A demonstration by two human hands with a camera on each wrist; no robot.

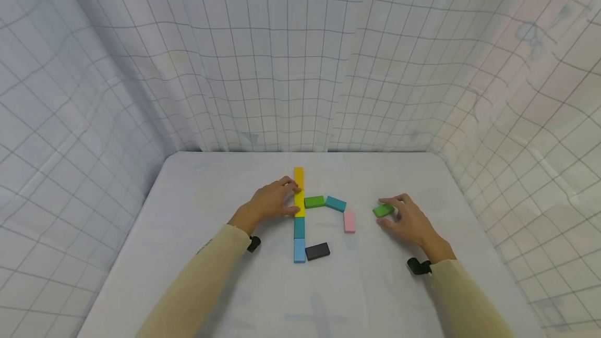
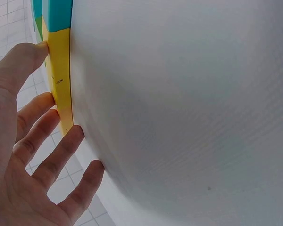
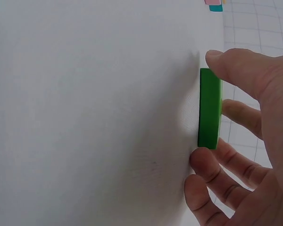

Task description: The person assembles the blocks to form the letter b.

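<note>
In the head view, two yellow blocks (image 1: 298, 175), a teal block (image 1: 299, 227) and a light blue block (image 1: 299, 251) form a straight column on the table. My left hand (image 1: 273, 200) touches the yellow part with thumb and fingertips, its fingers loosely extended in the left wrist view. To the right, my right hand (image 1: 409, 221) pinches a small green block (image 3: 209, 110) by its ends, thumb at one and a fingertip at the other. An index finger rests along its upper side. That block lies low over the white surface.
Right of the column, another green block (image 1: 314, 202), a blue block (image 1: 335, 203) and a pink block (image 1: 349, 221) make a curve. A black block (image 1: 317, 251) sits beside the light blue one. Gridded white curtains (image 1: 305, 67) surround the white table (image 1: 188, 286) at back and sides.
</note>
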